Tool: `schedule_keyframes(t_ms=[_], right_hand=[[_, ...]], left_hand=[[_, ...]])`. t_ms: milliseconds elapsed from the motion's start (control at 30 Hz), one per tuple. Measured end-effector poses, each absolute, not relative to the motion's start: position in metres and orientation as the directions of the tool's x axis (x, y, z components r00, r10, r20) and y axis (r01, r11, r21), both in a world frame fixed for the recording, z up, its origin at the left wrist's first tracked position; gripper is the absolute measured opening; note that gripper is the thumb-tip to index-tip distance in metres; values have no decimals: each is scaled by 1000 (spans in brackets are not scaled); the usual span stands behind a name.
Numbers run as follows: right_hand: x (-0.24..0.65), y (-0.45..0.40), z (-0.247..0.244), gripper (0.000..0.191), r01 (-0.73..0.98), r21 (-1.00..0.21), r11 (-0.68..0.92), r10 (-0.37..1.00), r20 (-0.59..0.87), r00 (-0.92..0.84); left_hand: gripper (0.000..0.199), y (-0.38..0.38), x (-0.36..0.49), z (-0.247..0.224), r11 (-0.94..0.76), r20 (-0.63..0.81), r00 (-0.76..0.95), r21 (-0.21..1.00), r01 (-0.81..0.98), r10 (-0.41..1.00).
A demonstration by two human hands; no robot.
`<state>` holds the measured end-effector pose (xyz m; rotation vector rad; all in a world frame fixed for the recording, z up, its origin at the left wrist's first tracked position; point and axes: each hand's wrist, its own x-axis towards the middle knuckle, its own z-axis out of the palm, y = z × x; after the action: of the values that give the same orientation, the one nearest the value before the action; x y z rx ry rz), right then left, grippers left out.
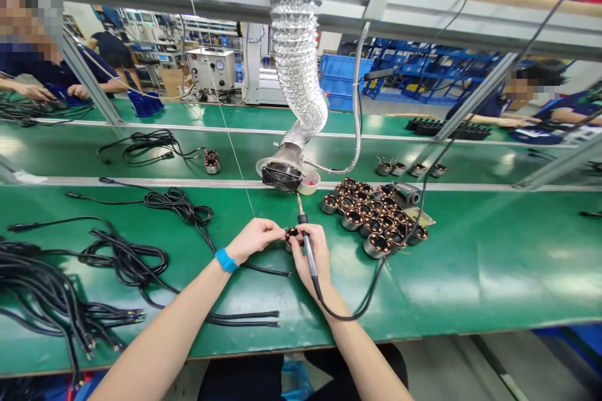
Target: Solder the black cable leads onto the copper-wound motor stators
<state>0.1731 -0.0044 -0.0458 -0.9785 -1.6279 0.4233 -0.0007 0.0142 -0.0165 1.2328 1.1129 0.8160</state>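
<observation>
A small copper-wound motor coil (290, 239) is between my two hands over the green bench. My left hand (258, 237), above a blue wristband, has its fingers pinched at the coil's left edge; what lies between the fingertips is too small to name. My right hand (311, 254) holds a soldering iron (308, 249), its tip pointing up and away from me, and its fingers also touch the coil's right side. The iron's black cable loops to the right. Just beyond the hands hang a black fan grille (281, 177) and a roll of tape (309, 183).
Several finished-looking coils (352, 219) cluster right of my hands. Black cables (42, 282) lie in bundles at the left. A silver duct (297, 31) hangs down at the centre. People sit across the bench at the far left and far right.
</observation>
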Motion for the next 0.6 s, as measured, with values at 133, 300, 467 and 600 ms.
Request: schedule_keyframes(t_ms=[133, 300, 467, 600], right_hand=[[173, -5, -46, 24, 367, -717, 592, 779, 627, -32], [173, -5, -47, 23, 376, -722, 581, 785, 620, -21], [173, -7, -49, 24, 359, -727, 585, 789, 613, -44], [172, -8, -48, 26, 314, -745, 588, 793, 608, -44]], left_hand=[[45, 14, -1, -16, 237, -234, 297, 971, 25, 926], [34, 16, -4, -16, 280, -257, 246, 958, -63, 935], [38, 14, 1, -18, 232, -227, 178, 973, -8, 957], [43, 13, 6, -20, 212, -211, 153, 977, 10, 966]])
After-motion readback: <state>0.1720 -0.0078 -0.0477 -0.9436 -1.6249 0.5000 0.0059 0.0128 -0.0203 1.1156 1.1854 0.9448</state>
